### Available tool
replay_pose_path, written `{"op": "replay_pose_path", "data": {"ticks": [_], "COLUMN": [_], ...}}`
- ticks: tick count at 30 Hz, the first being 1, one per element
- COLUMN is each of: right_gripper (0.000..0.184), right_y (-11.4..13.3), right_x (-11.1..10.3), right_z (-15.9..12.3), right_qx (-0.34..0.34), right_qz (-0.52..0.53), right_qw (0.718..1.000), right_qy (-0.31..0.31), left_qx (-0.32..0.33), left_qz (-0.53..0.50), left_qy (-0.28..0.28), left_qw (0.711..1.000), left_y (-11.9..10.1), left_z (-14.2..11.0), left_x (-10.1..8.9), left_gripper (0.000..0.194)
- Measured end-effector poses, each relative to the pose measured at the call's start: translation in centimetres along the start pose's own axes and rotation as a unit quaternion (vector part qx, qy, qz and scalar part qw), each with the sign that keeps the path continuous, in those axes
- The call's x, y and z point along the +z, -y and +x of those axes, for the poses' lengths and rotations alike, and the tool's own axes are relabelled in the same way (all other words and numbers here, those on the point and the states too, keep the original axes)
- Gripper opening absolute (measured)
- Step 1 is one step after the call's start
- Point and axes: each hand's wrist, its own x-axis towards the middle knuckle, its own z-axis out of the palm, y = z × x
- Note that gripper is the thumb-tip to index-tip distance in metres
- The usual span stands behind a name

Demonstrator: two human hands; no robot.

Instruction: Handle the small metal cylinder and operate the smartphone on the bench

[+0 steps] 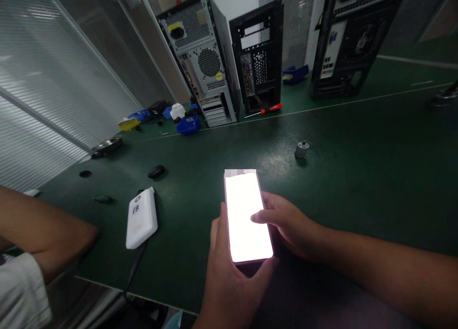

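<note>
A phone with a bright white screen is held just above the green table, close to me. My left hand comes up from below and cups the phone's bottom end and left edge, fingers closed round it. My right hand reaches in from the right with its fingers curled behind the phone's right edge and its thumb lying on the middle of the screen.
A white power bank with a dark cable lies left of the phone. Another person's forearm rests at the far left. Beyond are a small metal cylinder, a black oval object, blue bins, a red screwdriver and three computer cases.
</note>
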Motion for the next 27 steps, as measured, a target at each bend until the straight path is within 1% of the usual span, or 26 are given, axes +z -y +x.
{"op": "replay_pose_path", "data": {"ticks": [8,18,27], "right_gripper": [0.046,0.048,0.047], "right_y": [-0.34,-0.28,-0.21], "right_x": [-0.12,-0.09,-0.16], "right_z": [0.17,0.2,0.16], "right_qx": [-0.012,-0.011,-0.008], "right_qz": [-0.007,-0.01,-0.011], "right_qw": [1.0,1.0,1.0], "right_qy": [0.004,0.001,-0.002], "left_qx": [0.0,-0.004,-0.014], "left_qz": [0.007,0.004,-0.005], "left_qy": [0.017,0.002,0.016], "left_qw": [1.0,1.0,1.0], "left_y": [0.19,0.05,-0.08], "left_z": [0.02,-0.05,0.0], "left_x": [-0.06,0.08,-0.01], "left_gripper": [0.096,0.096,0.097]}}
